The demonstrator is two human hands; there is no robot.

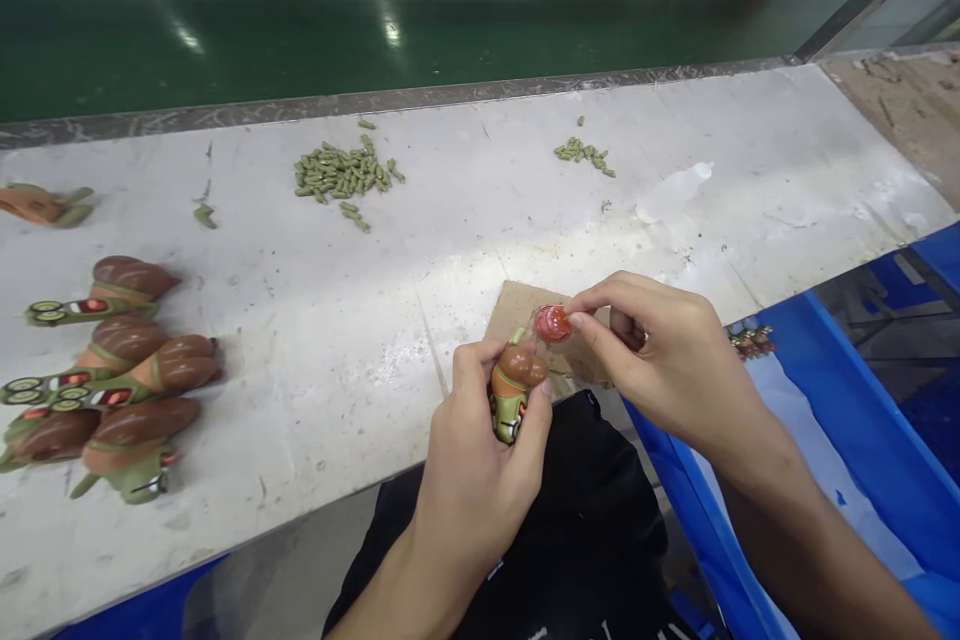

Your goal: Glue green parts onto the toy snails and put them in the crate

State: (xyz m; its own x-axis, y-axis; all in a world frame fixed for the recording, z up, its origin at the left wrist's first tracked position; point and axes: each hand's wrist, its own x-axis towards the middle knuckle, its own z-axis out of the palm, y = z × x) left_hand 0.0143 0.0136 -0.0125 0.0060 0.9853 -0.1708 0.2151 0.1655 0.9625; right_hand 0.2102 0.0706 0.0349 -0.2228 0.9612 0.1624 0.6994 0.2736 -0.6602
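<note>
My left hand (480, 490) wraps around a brown, orange and green plastic toy figure (514, 390), with its rounded brown end sticking out at the top. My right hand (660, 350) pinches a small red disc (553, 323) between thumb and forefinger, just above the toy. The disc and toy are close but apart. Beneath them lies a piece of brown cardboard (525, 312), partly hidden by both hands. Several similar toy figures (127, 290) lie in a loose group at the left of the white table (285, 360). Two piles of small green pieces (341, 172) lie farther back.
A blue bin (847, 400) with a white liner stands to the right of the table, and a small figure (751, 340) rests at its edge. A black cloth (592, 520) lies below my hands. A raised metal edge (375, 100) runs along the table's back, before a green surface (375, 20).
</note>
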